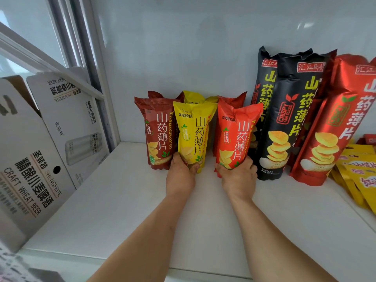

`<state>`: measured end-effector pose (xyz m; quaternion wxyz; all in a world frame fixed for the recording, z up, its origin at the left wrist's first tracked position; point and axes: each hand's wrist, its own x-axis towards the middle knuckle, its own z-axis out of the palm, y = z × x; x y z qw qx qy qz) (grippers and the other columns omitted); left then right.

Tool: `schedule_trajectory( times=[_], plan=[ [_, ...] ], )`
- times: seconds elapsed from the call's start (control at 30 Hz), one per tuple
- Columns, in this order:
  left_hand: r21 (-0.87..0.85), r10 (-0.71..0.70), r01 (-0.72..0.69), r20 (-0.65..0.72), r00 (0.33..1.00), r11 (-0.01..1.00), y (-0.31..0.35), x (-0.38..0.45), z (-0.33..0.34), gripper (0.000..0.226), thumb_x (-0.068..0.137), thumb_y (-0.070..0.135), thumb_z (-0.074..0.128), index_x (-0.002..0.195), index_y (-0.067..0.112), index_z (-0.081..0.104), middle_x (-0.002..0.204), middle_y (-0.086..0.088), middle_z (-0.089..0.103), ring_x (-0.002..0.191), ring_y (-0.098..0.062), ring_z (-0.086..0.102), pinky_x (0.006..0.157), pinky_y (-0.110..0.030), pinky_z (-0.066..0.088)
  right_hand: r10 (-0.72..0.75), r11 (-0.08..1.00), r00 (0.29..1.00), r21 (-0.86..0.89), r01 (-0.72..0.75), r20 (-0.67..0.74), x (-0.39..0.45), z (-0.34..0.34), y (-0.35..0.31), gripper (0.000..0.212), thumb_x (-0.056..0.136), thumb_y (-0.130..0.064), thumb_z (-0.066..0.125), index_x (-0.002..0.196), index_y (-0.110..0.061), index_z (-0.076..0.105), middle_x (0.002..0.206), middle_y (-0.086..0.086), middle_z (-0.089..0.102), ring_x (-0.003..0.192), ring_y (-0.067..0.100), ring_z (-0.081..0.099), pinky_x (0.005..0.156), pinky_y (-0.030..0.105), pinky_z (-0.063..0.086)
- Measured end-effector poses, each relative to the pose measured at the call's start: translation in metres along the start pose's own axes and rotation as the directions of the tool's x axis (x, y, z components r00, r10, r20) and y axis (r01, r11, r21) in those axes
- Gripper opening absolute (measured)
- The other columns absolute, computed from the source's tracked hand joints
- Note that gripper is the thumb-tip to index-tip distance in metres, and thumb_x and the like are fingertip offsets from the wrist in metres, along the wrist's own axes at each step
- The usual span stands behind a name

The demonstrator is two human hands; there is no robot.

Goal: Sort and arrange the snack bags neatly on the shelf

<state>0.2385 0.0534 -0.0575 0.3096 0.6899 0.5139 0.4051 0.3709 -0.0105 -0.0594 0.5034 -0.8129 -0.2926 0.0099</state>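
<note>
Left hand (180, 173) gripped a yellow yam-chip bag (192, 135), right hand (239, 176) an orange-red yam-chip bag (236, 135); bare white shelf (126, 200) lay open toward 6 o'clock.

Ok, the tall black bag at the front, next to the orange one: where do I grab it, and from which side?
Take the tall black bag around its middle, coming straight in from the shelf front. It stands upright, wedged between the small orange bag and the tall red bag, so only its front face is open. Its crimped top looks floppy.

The small red bag (234, 137), yellow bag (192, 137) and dark red bag (159, 135) are all showing "CRISPY YAM SLICES"; the tall black bag (289, 119) too. The carton (30, 169) is reading "CRAFT WHEAT BEER".
</note>
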Motion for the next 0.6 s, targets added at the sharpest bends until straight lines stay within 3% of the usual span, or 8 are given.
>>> schedule_trajectory(
  times=[0.3,0.5,0.6],
  plan=[
    [-0.007,0.009,-0.008,0.036,0.999,1.000,0.000,-0.001,-0.001,0.067,0.089,0.035,0.074,0.143,0.014,0.041,0.142,-0.009,0.054,0.127,-0.030,0.054,0.098,-0.039,0.048,0.006,1.000,1.000,-0.014,-0.006,0.006,-0.001,-0.002,-0.002,0.098,0.068,-0.050,0.085,0.142,-0.009,0.035,0.133,0.017,0.046,0.122,0.035,0.046,0.098,0.045,0.045],
    [-0.017,-0.019,0.020,0.043,0.999,1.000,0.002,-0.005,-0.004,0.076,0.085,0.035,0.077,0.145,0.009,0.039,0.145,-0.013,0.051,0.128,-0.032,0.052,0.100,-0.041,0.048,0.037,0.999,0.996,-0.014,-0.036,0.083,-0.007,-0.011,-0.006,0.113,0.067,-0.052,0.085,0.151,-0.009,0.023,0.141,0.019,0.040,0.130,0.037,0.041,0.103,0.045,0.040],
    [0.039,-0.033,0.032,0.011,0.999,0.999,0.002,-0.012,-0.009,0.070,0.091,0.034,0.070,0.146,0.007,0.036,0.145,-0.016,0.049,0.128,-0.034,0.052,0.098,-0.039,0.046,-0.008,1.000,0.999,-0.020,0.009,0.031,-0.018,-0.021,-0.008,0.110,0.068,-0.052,0.084,0.150,-0.008,0.026,0.140,0.020,0.042,0.129,0.039,0.041,0.103,0.046,0.040]
  ],
)
